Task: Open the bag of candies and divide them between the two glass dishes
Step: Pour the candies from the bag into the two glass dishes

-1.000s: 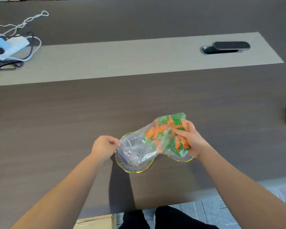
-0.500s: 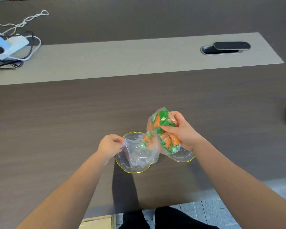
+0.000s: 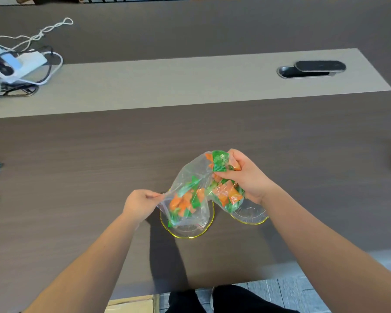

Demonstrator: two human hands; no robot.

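Near the table's front edge (image 3: 212, 279), two glass dishes sat side by side, the left dish (image 3: 185, 233) under the bag's mouth and the right dish (image 3: 251, 218) partly hidden beneath its bulging end. The left hand (image 3: 140, 204) pinched the bag (image 3: 190, 177) at its mouth, fingers closed on the film; the right hand (image 3: 246, 177) was wrapped around the raised, fuller end, squeezing it. Orange and green candies (image 3: 185, 199) had slid toward the mouth, though whether any lay in the dish yet could not be told. To pour well, the mouth probably needed holding low inside the rim while the right hand eased its squeeze, stopping at about half. The dishes stood close to the front edge, so spills toward the person risked falling off. Beyond them the table lay open up to the pale strip (image 3: 190, 86); cables (image 3: 20, 68) were well apart at far left.
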